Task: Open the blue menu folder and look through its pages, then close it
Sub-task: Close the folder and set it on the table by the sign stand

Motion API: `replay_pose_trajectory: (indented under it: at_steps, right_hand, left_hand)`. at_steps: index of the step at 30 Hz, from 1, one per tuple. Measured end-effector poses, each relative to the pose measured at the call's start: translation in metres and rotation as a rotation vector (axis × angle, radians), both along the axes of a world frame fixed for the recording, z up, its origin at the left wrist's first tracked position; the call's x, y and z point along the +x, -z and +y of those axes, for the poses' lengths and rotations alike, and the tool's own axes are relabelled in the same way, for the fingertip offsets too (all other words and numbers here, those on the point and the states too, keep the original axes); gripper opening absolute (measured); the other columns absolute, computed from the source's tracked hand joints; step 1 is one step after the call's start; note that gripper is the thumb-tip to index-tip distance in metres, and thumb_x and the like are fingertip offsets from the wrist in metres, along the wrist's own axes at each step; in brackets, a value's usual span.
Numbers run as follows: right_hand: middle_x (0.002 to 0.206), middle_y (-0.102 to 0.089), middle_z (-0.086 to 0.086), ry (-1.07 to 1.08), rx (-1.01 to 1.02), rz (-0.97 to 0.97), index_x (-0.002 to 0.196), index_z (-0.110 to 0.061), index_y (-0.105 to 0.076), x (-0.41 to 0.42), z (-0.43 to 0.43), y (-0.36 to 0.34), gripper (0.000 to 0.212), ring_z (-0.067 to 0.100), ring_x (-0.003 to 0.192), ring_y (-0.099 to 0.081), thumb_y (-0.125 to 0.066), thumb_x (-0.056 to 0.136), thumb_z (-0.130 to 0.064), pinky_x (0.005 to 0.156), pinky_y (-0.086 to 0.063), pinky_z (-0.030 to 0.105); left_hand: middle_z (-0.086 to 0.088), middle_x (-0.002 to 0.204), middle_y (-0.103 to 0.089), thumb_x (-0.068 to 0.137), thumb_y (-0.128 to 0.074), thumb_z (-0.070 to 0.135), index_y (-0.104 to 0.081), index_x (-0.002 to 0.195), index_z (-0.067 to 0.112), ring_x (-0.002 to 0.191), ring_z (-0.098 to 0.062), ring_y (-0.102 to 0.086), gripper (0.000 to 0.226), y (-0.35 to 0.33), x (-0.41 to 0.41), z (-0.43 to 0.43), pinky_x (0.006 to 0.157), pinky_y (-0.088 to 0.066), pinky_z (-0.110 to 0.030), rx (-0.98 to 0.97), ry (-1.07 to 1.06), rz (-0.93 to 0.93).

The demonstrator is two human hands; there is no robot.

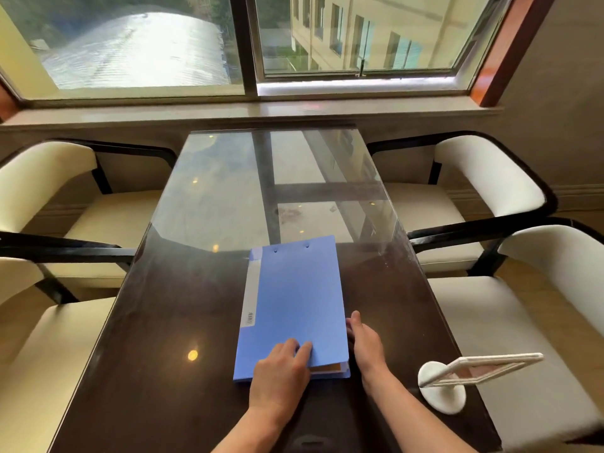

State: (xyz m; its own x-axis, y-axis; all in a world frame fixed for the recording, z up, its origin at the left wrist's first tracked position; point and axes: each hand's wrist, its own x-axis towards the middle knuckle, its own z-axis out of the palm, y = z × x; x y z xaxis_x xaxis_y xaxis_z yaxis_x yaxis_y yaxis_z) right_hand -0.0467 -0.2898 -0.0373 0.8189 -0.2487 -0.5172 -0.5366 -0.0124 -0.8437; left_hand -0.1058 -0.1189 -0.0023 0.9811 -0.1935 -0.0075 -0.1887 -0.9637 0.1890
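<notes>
— Well, what can't you make out?

— Quite a bit near the right hand (364, 341). Its fingertips curl under or against the right edge of the blue menu folder (294, 305), low on that edge, and I cannot tell whether they grip the cover or only touch it. The cover is raised a little at the near right corner, showing a sliver of orange-tinted pages; what is on them is unreadable. Both forearms are cut off by the bottom of the frame.

— And the left hand (281, 374)?

— Flat on the near part of the cover, fingers spread and pressing down, grasping nothing.

— Which way does the folder lie?

— Long axis running away from the person toward the window (228, 44), tilted slightly to the right at the far end. The spine with its pale label strip is on the left; the opening edge is on the right. Two small rivets sit at the far end.

— Where is it on the table (163, 322)?

— Near the middle of the dark glass-topped surface, closer to the person's end. Bare tabletop lies to the left and beyond it. To the right, a white sign stand (444, 387) sits near the table's right edge, apart from the folder, just beside the right forearm. Cream chairs (490, 171) flank both long sides.
</notes>
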Motion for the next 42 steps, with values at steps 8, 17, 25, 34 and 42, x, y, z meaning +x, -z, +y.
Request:
replay_pose_trajectory:
  at_steps: [8, 17, 25, 34, 42]
  right_hand:
    - [0.085, -0.078, -0.003, -0.087, -0.011, -0.003, 0.086, -0.023, -0.072, 0.001, 0.0, -0.003, 0.045, 0.018, 0.08, -0.075, -0.042, 0.099, -0.053, 0.068, -0.057, 0.036]
    - [0.137, -0.06, -0.001, -0.132, -0.093, -0.026, 0.128, -0.026, -0.058, 0.001, -0.008, 0.002, 0.033, 0.018, 0.121, -0.057, -0.043, 0.103, -0.041, 0.085, -0.049, 0.026]
    - [0.15, -0.049, 0.001, -0.217, -0.333, 0.015, 0.146, -0.022, -0.045, 0.005, -0.012, 0.002, 0.045, 0.022, 0.137, -0.047, -0.045, 0.103, -0.034, 0.106, -0.045, 0.041]
    - [0.125, -0.067, -0.001, -0.381, -0.39, 0.037, 0.12, -0.023, -0.061, 0.017, -0.004, -0.005, 0.029, 0.017, 0.103, -0.063, -0.039, 0.102, -0.03, 0.081, -0.051, 0.035]
    - [0.126, -0.065, -0.003, -0.377, -0.352, 0.049, 0.126, -0.02, -0.059, 0.011, -0.007, -0.008, 0.03, 0.017, 0.108, -0.063, -0.043, 0.102, -0.029, 0.088, -0.055, 0.038]
  left_hand:
    - [0.002, 0.115, -0.062, 0.091, -0.057, 0.036, -0.056, 0.125, 0.024, 0.098, -0.022, -0.06, 0.036, 0.003, 0.004, -0.002, 0.072, -0.052, -0.037, 0.028, 0.054, 0.062]
    - [-0.004, 0.102, -0.071, 0.072, -0.08, 0.012, -0.072, 0.112, 0.012, 0.093, -0.03, -0.066, 0.042, 0.016, -0.012, 0.056, 0.075, -0.053, -0.044, -0.226, -0.173, -0.05]
    - [-0.008, 0.159, -0.03, 0.093, -0.062, 0.025, -0.025, 0.153, 0.014, 0.145, -0.024, -0.029, 0.072, 0.018, 0.02, 0.087, 0.115, -0.028, -0.043, -0.619, -0.526, 0.21]
    - [0.014, 0.126, -0.047, 0.091, -0.058, 0.014, -0.042, 0.143, 0.024, 0.099, 0.001, -0.054, 0.055, 0.023, 0.038, 0.078, 0.084, -0.044, -0.028, -0.926, -0.592, 0.367]
    - [0.0, 0.139, -0.052, 0.094, -0.058, 0.021, -0.044, 0.139, 0.026, 0.117, -0.021, -0.058, 0.046, 0.018, 0.033, 0.078, 0.09, -0.056, -0.045, -0.947, -0.577, 0.436]
